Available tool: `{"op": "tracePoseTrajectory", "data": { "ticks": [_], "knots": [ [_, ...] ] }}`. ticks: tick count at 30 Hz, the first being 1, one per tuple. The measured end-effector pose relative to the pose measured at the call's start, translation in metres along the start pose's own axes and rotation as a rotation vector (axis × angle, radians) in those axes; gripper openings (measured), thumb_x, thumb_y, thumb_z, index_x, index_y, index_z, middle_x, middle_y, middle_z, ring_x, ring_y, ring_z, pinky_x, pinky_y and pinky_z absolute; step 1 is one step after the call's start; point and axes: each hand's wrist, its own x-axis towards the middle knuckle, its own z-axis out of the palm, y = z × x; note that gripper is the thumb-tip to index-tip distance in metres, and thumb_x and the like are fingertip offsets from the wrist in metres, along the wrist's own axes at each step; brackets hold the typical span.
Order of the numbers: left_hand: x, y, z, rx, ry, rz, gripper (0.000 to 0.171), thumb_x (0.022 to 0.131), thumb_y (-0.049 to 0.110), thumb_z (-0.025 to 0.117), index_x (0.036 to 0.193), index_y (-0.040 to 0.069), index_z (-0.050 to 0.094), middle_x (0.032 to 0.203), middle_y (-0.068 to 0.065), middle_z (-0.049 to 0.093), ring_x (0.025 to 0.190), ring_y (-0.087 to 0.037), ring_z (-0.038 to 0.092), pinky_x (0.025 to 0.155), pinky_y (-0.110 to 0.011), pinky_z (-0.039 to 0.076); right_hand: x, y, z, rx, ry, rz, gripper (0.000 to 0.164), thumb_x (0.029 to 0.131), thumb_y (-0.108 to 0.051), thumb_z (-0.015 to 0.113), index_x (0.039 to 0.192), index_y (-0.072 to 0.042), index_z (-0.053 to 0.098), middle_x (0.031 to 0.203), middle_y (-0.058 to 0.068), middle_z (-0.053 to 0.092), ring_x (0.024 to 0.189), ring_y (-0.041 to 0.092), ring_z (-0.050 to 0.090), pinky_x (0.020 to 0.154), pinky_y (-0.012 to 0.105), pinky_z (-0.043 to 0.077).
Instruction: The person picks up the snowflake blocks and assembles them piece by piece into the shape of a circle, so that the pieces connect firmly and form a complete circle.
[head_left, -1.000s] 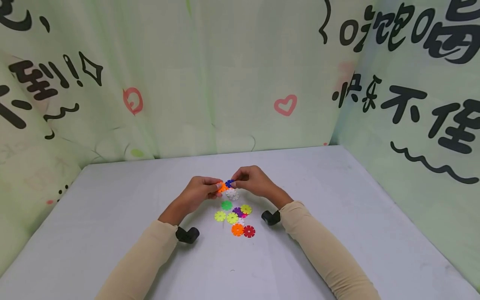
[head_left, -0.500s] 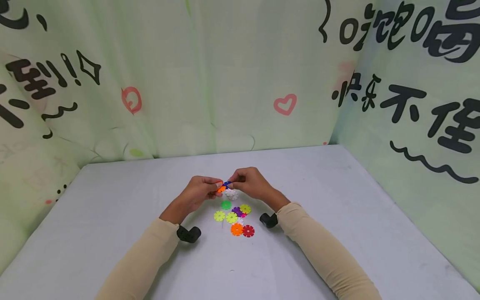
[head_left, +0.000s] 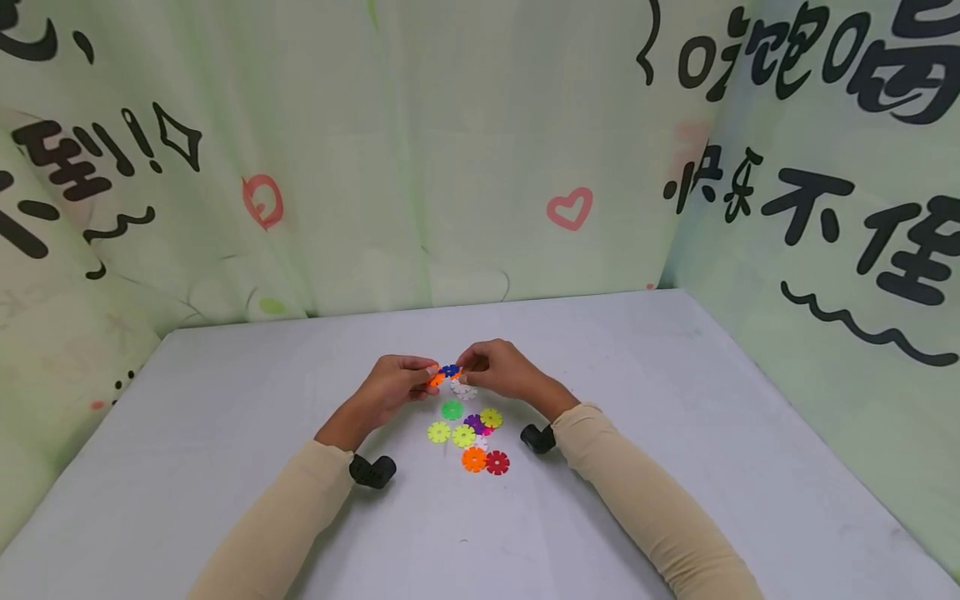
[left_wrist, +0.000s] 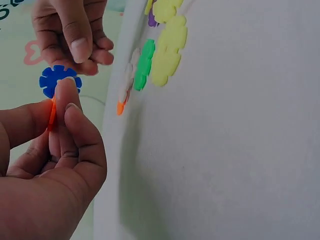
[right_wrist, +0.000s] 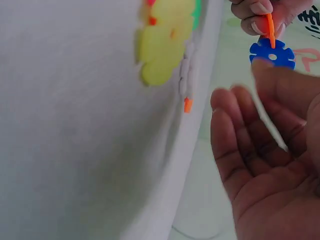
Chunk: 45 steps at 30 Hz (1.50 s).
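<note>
In the head view my left hand (head_left: 392, 390) pinches an orange notched disc (left_wrist: 52, 114) between thumb and fingers. A blue flower-shaped disc (left_wrist: 50, 80) is joined to the orange one at its edge, roughly crosswise. Close beside the blue disc is my right hand (head_left: 506, 371), its fingers loosely bent and spread from the thumb. In the right wrist view a fingertip overlaps the blue disc's lower edge; whether it touches cannot be told. Both joined discs are held above the table.
Loose discs lie below the hands: white (head_left: 467, 391), green (head_left: 452, 410), yellow (head_left: 438, 432), purple (head_left: 474, 423), orange (head_left: 474, 459) and red (head_left: 497, 462). The white table (head_left: 600, 350) meets a printed curtain (head_left: 480, 167) behind. Black wrist cameras (head_left: 372, 472) sit at both wrists.
The blue disc has moved left from the right fingers onto the orange disc in my left hand. The right fingers have loosened around it. The loose discs have stayed put.
</note>
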Motion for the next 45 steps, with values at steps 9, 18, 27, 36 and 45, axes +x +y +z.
{"op": "tracePoseTrajectory", "data": {
  "ticks": [9,18,27,36,45],
  "knots": [
    [0.001,-0.001,-0.008,0.006,0.029,-0.006,0.027,0.096,0.01,0.061,0.121,-0.002,0.062,0.108,-0.016,0.064,0.078,-0.02,0.066,0.076,-0.027,0.054,0.007,0.0,0.002,-0.07,-0.033,0.159,0.021,0.088,-0.012,0.073,0.107,-0.005,0.07,0.096,0.004,0.063,0.09,0.021,0.057,0.084,0.03,0.051],
    [-0.002,-0.001,-0.01,0.02,0.026,-0.002,0.027,0.097,0.009,0.059,0.121,-0.002,0.062,0.107,-0.016,0.064,0.078,-0.02,0.066,0.077,-0.028,0.054,0.014,-0.004,0.009,-0.122,-0.084,0.215,0.028,0.085,-0.015,0.077,0.111,-0.006,0.069,0.092,0.003,0.061,0.088,0.021,0.055,0.083,0.031,0.05],
    [-0.001,-0.005,-0.013,0.032,0.027,0.01,0.026,0.097,0.007,0.058,0.12,-0.001,0.064,0.11,-0.017,0.062,0.078,-0.021,0.064,0.076,-0.027,0.054,0.017,-0.004,0.011,-0.132,-0.073,0.177,0.021,0.084,-0.012,0.077,0.097,-0.008,0.061,0.087,0.005,0.057,0.084,0.021,0.053,0.078,0.03,0.05],
    [0.0,-0.01,-0.009,0.083,0.03,-0.003,0.026,0.095,0.008,0.061,0.12,0.0,0.065,0.104,-0.013,0.067,0.075,-0.021,0.064,0.074,-0.029,0.055,0.012,0.009,0.009,-0.089,0.026,0.12,0.007,0.091,-0.008,0.067,0.098,-0.006,0.068,0.084,0.003,0.06,0.077,0.019,0.055,0.07,0.027,0.05],
    [0.003,-0.007,-0.008,0.097,0.037,0.003,0.025,0.096,0.01,0.06,0.118,0.001,0.065,0.101,-0.013,0.067,0.076,-0.021,0.065,0.075,-0.028,0.055,0.013,0.005,0.0,0.08,0.091,0.125,0.013,0.092,-0.009,0.066,0.105,-0.005,0.069,0.085,0.005,0.063,0.072,0.019,0.06,0.067,0.026,0.053]
  ]
}}
